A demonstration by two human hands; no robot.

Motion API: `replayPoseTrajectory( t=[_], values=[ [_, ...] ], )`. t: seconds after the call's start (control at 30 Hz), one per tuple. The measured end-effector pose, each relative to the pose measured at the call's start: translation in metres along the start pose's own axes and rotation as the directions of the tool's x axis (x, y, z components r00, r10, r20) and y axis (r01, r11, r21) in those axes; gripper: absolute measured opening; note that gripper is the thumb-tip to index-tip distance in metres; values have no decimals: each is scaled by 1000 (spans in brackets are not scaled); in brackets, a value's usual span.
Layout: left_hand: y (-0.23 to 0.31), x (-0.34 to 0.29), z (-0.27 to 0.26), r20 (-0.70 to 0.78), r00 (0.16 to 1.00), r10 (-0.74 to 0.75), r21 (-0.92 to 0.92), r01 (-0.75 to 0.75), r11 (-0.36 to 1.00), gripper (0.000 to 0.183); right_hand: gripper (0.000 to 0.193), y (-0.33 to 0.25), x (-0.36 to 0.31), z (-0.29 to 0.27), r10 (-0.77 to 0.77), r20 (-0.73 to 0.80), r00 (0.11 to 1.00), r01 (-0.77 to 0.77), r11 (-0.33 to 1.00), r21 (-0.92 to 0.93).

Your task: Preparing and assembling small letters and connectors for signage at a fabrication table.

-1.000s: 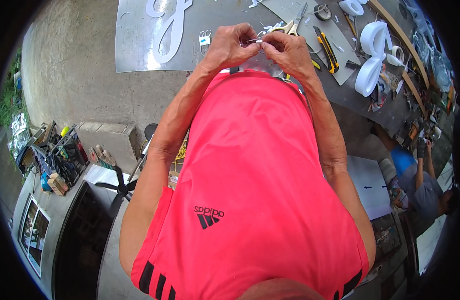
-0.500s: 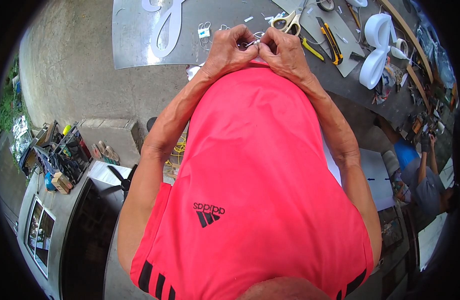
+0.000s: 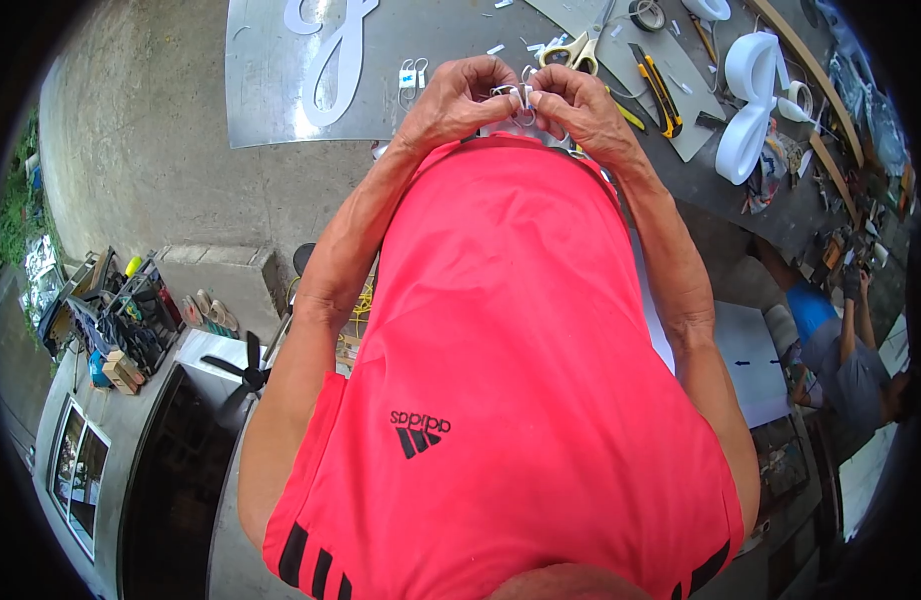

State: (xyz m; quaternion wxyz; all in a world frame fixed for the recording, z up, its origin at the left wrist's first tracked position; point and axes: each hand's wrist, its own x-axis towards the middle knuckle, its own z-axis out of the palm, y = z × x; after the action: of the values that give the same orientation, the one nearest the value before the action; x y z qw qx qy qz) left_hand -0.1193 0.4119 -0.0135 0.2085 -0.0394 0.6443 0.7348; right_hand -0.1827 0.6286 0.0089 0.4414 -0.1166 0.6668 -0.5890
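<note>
Thin white wire (image 3: pixel 526 92) bends in small loops between my two hands, in front of the red shirt (image 3: pixel 541 290). My left hand (image 3: pixel 463 100) pinches one part of it between thumb and fingers. Close by on the right, my right hand (image 3: pixel 583 105) grips another part with thumb and forefinger. What the wire's ends join is too small to tell. A small bundle of wire with a white tag (image 3: pixel 409 78) lies just left of my left hand. Scissors with cream handles (image 3: pixel 573 54) lie beyond my right hand, and a yellow-handled tool (image 3: pixel 629 116) is partly hidden beside it.
A yellow and black utility knife (image 3: pixel 661 95) and a tape roll (image 3: pixel 648 14) lie on the grey table (image 3: pixel 696 190). White curved letter shapes (image 3: pixel 749 105) stand at right. A metal sheet (image 3: pixel 266 75) bears a white script letter (image 3: pixel 336 75). Another person (image 3: pixel 849 355) works far right.
My hands have drawn slightly apart, and more of the wire loops shows between them. The view has shifted a little; the table things sit slightly differently in it.
</note>
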Motion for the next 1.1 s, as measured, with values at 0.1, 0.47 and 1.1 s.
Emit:
replayPoseTrajectory(
  t=[0.1,0.47,1.1],
  values=[
    [-4,1,-6,19,1000,21,-77,-19,997,11,18,5,0,1,-11,-22,1000,13,994,107],
    [-45,14,-21,-43,964,262,489,-208,847,50,21,41,23,-18,-321,-287,902,119,826,-551],
    [-63,48,3,-80,929,361,824,-142,548,40,26,54,34,10,-45,-373,927,-104,923,-370]
  ],
)
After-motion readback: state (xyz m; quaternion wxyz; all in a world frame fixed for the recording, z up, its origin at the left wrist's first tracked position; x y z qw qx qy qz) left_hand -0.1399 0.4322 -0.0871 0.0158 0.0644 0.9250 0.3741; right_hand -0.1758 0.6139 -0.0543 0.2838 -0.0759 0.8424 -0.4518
